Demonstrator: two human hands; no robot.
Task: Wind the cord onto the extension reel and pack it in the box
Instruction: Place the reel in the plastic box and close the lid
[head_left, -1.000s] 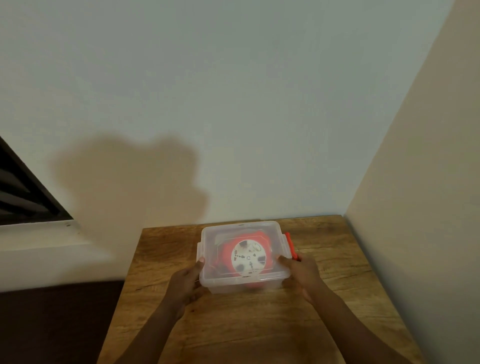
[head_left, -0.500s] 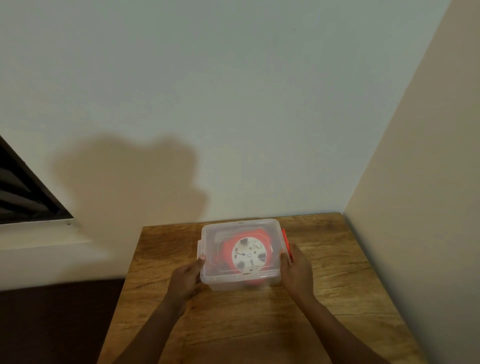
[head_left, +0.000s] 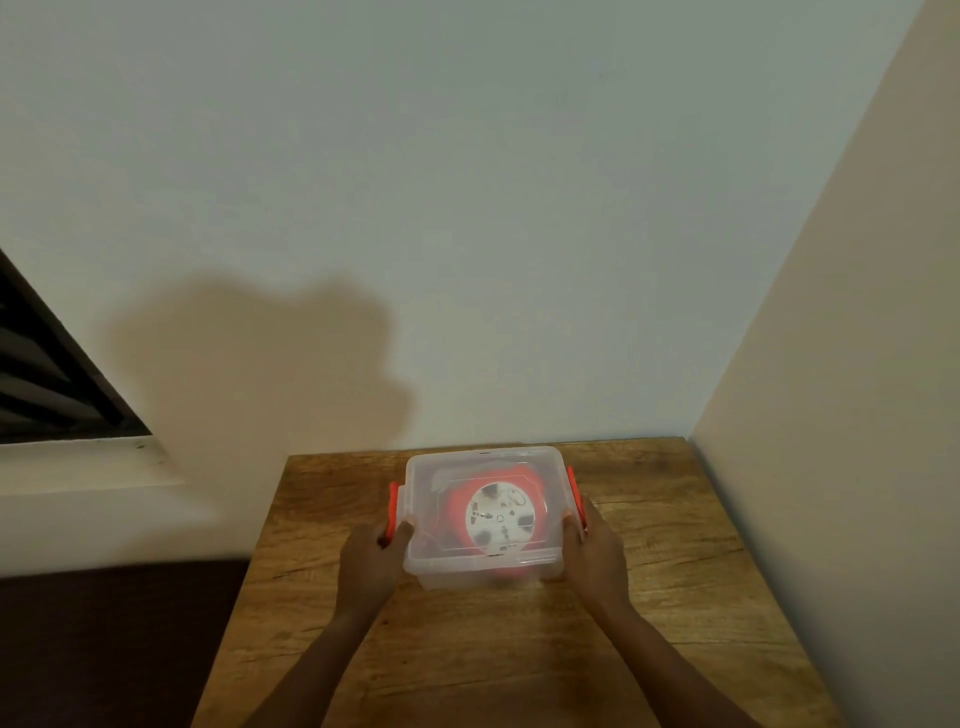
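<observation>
A clear plastic box (head_left: 426, 561) with its lid on stands on the wooden table (head_left: 519, 649). Through the lid I see the red extension reel (head_left: 457, 506) with its white round face (head_left: 501, 517) lying flat inside. The cord itself cannot be made out. My left hand (head_left: 371, 564) presses on the orange latch (head_left: 393, 501) at the box's left side. My right hand (head_left: 592, 556) presses on the orange latch (head_left: 573, 491) at the right side. Both latches lie up against the box's sides.
The table stands in a corner, with a pale wall (head_left: 467, 208) behind and a beige wall (head_left: 841, 415) close on the right. A dark window frame (head_left: 47, 379) is at the far left. Dark floor (head_left: 104, 649) lies left of the table.
The right orange latch has swung up against the box. My left hand has lifted the left latch into view at the box's side. The box shifted slightly away from me.
</observation>
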